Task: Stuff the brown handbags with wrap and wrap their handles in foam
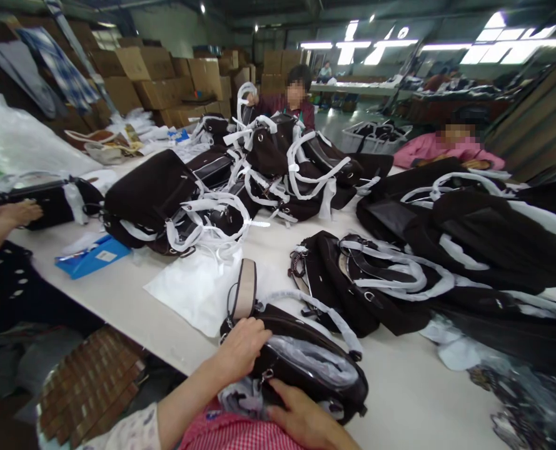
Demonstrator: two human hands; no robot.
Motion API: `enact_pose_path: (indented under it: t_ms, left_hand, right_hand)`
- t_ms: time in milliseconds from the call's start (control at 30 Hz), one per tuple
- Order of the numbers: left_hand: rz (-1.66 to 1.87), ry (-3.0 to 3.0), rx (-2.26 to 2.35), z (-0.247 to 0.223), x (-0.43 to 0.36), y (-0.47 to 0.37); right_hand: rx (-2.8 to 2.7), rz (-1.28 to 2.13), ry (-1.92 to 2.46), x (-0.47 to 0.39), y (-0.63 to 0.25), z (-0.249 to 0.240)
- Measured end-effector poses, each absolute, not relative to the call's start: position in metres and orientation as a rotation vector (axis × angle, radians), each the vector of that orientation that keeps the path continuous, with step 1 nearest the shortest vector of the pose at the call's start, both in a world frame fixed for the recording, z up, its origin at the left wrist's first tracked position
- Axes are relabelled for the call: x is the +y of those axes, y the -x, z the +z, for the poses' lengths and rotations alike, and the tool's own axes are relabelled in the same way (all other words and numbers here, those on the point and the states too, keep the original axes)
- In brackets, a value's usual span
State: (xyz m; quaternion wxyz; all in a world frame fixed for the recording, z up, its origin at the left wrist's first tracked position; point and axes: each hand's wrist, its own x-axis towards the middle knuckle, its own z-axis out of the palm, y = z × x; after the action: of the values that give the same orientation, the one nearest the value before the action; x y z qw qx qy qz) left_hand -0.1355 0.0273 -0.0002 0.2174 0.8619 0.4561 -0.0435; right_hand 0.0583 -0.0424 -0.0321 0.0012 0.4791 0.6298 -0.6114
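The left hand point(242, 347) has a closed grip on the top of a dark brown handbag point(306, 365) at the near table point(399, 387) edge; the right hand point(306, 419) lies flat against its underside, clasping nothing. Its handles look already paper-wrapped, as on the finished bags piled behind point(268, 162); clear stuffing shows inside. Bare tabletop lies only to the right.

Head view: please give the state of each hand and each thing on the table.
Left hand: gripping the handbag's top.
Right hand: resting on the handbag's near side.
Handbag: lying at the table edge, handle wrapped.
White sheet: lying flat.
Blue packet: lying flat.
Bag pile: heaped, handles wrapped.
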Motion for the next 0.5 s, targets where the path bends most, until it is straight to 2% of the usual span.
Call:
enact_pose_path:
  t_ms: [100, 267, 400, 500]
  left_hand:
    - [-0.126, -2.400, 1.253, 0.000, 0.029, 0.132]
    - [-0.099, -2.427, 1.221, -0.002, 0.031, 0.134]
    - [0.087, -2.627, 1.109, 0.005, 0.023, 0.139]
    - [0.069, -2.767, 1.064, 0.006, 0.011, 0.140]
  right_hand:
    - [1.865, -1.961, -1.578, -0.048, -0.029, -0.063]
    - [1.822, -2.029, -1.763, -0.064, 0.002, -0.069]
    - [1.887, -2.056, -1.765, -0.084, -0.029, -0.067]
    - [2.014, -1.970, -1.876, -0.097, -0.076, -0.060]
